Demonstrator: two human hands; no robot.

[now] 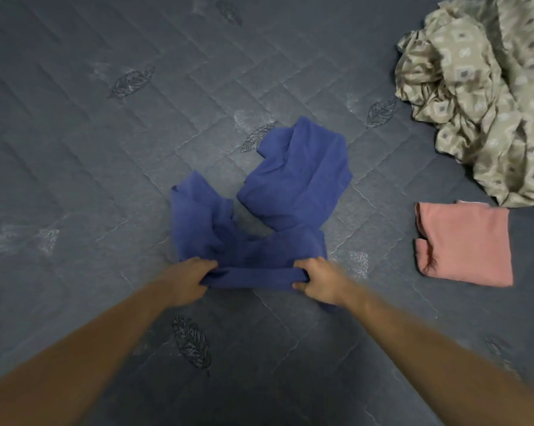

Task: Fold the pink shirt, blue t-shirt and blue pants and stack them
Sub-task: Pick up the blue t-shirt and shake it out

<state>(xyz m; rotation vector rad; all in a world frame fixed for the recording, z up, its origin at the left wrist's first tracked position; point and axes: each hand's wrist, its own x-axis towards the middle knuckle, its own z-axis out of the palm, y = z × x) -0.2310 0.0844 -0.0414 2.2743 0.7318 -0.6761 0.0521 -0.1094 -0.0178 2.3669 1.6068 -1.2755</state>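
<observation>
- Left hand (189, 279) clenched on the near edge of the blue garment (268, 207), fingers curled over the cloth.
- Right hand (316, 279) gripping the same edge a little to the right, thumb under, fingers on top.
- Edge pulled into a straight band between the two hands.
- Rest of the blue garment lies crumpled on the grey quilted mattress (106, 164), two lobes spreading away from the hands (can't tell if it's the t-shirt or the pants).
- Pink shirt (465, 244) folded flat into a rectangle, well apart to the right.
- Beige patterned sheet (480, 87) bunched in the far right corner, just beyond the pink shirt.
</observation>
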